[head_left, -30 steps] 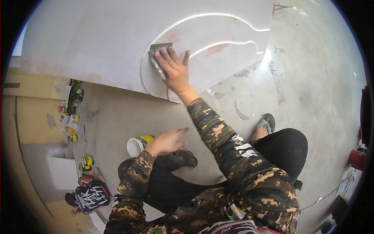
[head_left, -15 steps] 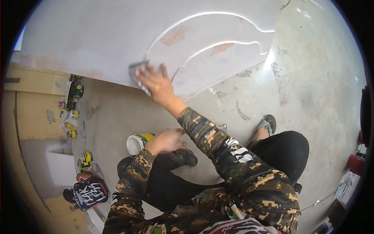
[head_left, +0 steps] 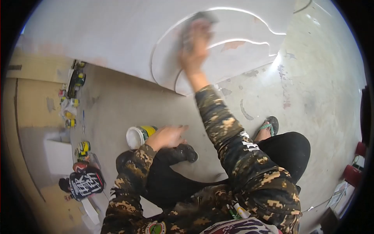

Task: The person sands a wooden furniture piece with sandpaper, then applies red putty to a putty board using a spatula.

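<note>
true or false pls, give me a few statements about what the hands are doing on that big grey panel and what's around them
1. The right hand is up on the grey panel, with a dark sanding pad at its fingers. True, though both are motion-blurred.
2. The left hand has a grip on the white-lidded can. False: it rests open on the dark-trousered knee, beside the can.
3. The foot on the right wears a green-strapped sandal. True.
4. The panel lies flat on a table. False: its lower edge meets the concrete floor, and no table shows under it.
</note>
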Action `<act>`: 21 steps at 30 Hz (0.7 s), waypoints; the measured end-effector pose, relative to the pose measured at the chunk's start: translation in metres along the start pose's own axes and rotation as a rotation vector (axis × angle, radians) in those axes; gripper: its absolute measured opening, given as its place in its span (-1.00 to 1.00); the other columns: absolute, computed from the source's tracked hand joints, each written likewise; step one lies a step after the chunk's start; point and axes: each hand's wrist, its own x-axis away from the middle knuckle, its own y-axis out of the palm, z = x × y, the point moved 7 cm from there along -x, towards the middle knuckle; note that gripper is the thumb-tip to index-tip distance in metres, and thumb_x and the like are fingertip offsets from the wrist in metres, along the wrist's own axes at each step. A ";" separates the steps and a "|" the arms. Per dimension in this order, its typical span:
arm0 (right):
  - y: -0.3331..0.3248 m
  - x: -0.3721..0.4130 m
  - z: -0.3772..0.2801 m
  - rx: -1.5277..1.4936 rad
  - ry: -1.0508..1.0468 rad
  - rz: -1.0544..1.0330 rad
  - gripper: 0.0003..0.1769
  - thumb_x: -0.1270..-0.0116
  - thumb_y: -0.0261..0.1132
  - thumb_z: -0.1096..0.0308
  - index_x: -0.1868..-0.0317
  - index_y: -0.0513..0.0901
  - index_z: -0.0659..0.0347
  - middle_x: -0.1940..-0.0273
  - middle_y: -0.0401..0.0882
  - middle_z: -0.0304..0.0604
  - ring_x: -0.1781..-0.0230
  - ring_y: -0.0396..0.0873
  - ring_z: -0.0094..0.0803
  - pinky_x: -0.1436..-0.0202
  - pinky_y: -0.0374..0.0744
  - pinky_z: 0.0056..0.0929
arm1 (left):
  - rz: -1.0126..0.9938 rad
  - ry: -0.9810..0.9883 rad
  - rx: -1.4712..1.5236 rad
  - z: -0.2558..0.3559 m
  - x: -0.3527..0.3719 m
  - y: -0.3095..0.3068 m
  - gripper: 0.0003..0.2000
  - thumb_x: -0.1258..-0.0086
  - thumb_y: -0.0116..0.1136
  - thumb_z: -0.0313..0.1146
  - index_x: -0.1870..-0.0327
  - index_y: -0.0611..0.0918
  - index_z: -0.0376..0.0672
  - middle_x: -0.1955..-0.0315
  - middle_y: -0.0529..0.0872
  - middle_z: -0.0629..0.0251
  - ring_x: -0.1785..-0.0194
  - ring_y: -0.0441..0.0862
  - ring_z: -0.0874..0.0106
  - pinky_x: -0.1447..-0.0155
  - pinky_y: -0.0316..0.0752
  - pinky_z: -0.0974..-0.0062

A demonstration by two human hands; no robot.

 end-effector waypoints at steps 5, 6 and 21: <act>0.015 0.169 -0.066 -0.221 -0.058 -0.931 -0.21 0.04 0.24 0.63 -0.33 0.49 0.07 -0.29 0.48 0.03 -0.39 0.35 0.01 -0.50 0.17 0.11 | -0.197 -0.054 -0.039 0.021 -0.001 -0.001 -0.57 -0.34 0.19 -0.06 -0.07 0.64 -0.20 0.17 0.71 -0.05 0.04 0.64 -0.01 -0.03 0.54 0.13; 0.007 0.204 -0.057 -0.254 -0.001 -0.979 -0.24 0.02 0.23 0.62 -0.31 0.49 0.08 -0.27 0.50 0.02 -0.36 0.38 0.02 -0.47 0.23 0.05 | -0.204 -0.021 -0.006 0.028 0.000 -0.002 -0.59 -0.34 0.19 -0.04 0.00 0.67 -0.21 0.21 0.71 -0.06 0.06 0.65 -0.01 -0.02 0.54 0.13; -0.115 0.323 0.095 -0.272 1.711 -0.704 -0.65 -0.28 0.03 0.43 0.07 0.69 0.30 0.17 0.70 -0.06 0.24 0.69 -0.21 0.14 0.69 -0.16 | -0.022 0.098 0.003 0.055 0.023 -0.010 -0.65 -0.30 0.26 -0.12 0.40 0.72 -0.31 0.39 0.73 -0.05 0.22 0.69 -0.04 0.10 0.57 0.09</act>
